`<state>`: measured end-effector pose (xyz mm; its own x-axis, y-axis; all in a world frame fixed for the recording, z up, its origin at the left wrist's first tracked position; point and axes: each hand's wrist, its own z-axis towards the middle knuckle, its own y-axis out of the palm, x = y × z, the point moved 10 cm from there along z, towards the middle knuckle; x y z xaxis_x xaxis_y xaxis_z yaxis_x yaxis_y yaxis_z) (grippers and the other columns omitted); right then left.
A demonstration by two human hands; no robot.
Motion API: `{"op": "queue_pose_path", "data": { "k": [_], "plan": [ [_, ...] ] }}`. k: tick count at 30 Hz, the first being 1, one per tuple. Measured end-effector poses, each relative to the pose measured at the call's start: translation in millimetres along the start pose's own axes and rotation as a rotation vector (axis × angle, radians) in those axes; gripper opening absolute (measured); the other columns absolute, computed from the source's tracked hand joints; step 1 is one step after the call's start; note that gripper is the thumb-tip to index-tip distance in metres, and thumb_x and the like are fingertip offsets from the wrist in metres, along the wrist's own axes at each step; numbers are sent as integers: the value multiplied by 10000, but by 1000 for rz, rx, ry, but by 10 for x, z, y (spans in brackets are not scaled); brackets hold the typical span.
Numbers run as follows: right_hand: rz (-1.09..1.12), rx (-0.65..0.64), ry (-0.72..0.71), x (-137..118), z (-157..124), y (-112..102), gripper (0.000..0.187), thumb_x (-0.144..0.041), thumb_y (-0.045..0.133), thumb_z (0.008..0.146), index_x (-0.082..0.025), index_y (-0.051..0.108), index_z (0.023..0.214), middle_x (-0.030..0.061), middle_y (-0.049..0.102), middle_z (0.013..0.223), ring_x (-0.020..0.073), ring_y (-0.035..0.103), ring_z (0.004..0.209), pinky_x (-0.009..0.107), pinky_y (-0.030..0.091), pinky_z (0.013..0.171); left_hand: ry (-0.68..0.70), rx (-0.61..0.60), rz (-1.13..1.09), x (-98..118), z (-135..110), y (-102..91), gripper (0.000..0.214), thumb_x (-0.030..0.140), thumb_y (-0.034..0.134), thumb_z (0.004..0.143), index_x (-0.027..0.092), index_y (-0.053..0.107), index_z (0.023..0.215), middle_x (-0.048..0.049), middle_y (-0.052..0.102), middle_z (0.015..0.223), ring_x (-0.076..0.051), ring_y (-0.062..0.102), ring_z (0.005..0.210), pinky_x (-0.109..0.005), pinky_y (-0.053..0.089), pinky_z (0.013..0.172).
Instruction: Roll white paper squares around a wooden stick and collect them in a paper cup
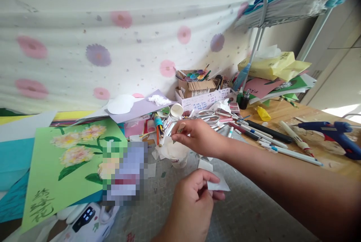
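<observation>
My left hand (191, 200) pinches a small piece of white paper (219, 182) between thumb and fingers, low over the grey mat (158, 212). Another white paper piece (205, 165) lies just behind it. My right hand (200, 136) is closed round a short wooden stick (181, 126), its rounded end poking out above the fingers. That hand is over a white paper cup (179, 162) with whitish material at its mouth. Whether the stick's lower end touches the cup's contents is hidden by the fingers.
A green sheet with paper flowers (45, 159) lies left, beside a white device with a display (84, 219). Markers (270, 140) and a blue glue gun (324, 127) lie right. Behind stand a cardboard box (197, 88) and a yellow tissue pack (270, 65).
</observation>
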<state>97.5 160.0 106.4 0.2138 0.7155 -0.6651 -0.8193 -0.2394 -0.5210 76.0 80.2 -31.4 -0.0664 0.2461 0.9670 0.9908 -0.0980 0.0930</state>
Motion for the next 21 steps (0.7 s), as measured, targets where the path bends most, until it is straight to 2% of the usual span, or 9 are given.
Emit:
{"op": "queue_pose_path", "data": {
  "k": [2, 4, 6, 8, 11, 13, 17, 21],
  "plan": [
    [53, 19, 2, -20, -42, -76, 89, -174, 635, 844, -144, 628, 760, 31, 676, 742, 142, 610, 672, 256, 465, 633, 0, -22, -36, 24, -1, 15, 234, -27, 524, 673, 165, 646, 729, 13, 691, 659, -173, 711, 657, -275, 518, 667],
    [118, 79, 7, -56, -181, -274, 105, -202, 586, 887, -148, 602, 797, 32, 667, 750, 140, 624, 695, 256, 494, 643, 13, -60, -67, 63, -17, 33, 137, 38, 580, 713, 161, 639, 731, -4, 707, 658, -173, 707, 655, -273, 522, 658],
    [182, 148, 18, -94, -413, -494, 97, -211, 558, 914, -160, 591, 837, 27, 672, 778, 132, 640, 730, 252, 518, 679, 33, -86, -84, 103, -44, 34, 53, 123, 616, 761, 162, 627, 727, -28, 734, 676, -166, 698, 636, -265, 521, 635],
    [339, 186, 56, -94, -701, -632, 80, -208, 592, 907, -173, 615, 839, 20, 685, 787, 124, 648, 743, 239, 528, 696, 57, -94, -96, 141, -71, 19, 74, 192, 634, 797, 168, 620, 728, -39, 754, 720, -156, 692, 624, -255, 518, 618],
    [427, 163, 151, -51, -1097, -635, 45, -215, 612, 908, -188, 646, 896, 26, 691, 828, 124, 652, 788, 230, 531, 710, 84, -91, -93, 182, -94, 2, 95, 237, 675, 801, 177, 639, 737, -6, 738, 716, -146, 694, 642, -238, 518, 626],
    [475, 121, 192, -32, -1253, -568, 58, -222, 602, 918, -187, 649, 915, 33, 689, 836, 134, 654, 820, 237, 532, 716, 89, -93, -88, 192, -91, 8, 101, 247, 708, 782, 180, 655, 728, 14, 721, 677, -142, 694, 648, -227, 518, 634],
    [568, 43, 228, -12, -1299, -444, 66, -213, 597, 918, -160, 637, 924, 46, 670, 846, 140, 656, 814, 263, 529, 729, 51, -73, -104, 163, -60, 5, 101, 247, 743, 754, 180, 678, 716, 17, 733, 638, -144, 695, 623, -226, 523, 621],
    [605, 46, 216, -5, -1246, -436, 48, -186, 599, 911, -151, 631, 907, 37, 652, 813, 126, 639, 783, 247, 524, 705, -2, -83, -130, 128, -65, 34, 117, 259, 783, 717, 174, 706, 693, 1, 751, 620, -153, 699, 579, -234, 532, 587]
  ]
}}
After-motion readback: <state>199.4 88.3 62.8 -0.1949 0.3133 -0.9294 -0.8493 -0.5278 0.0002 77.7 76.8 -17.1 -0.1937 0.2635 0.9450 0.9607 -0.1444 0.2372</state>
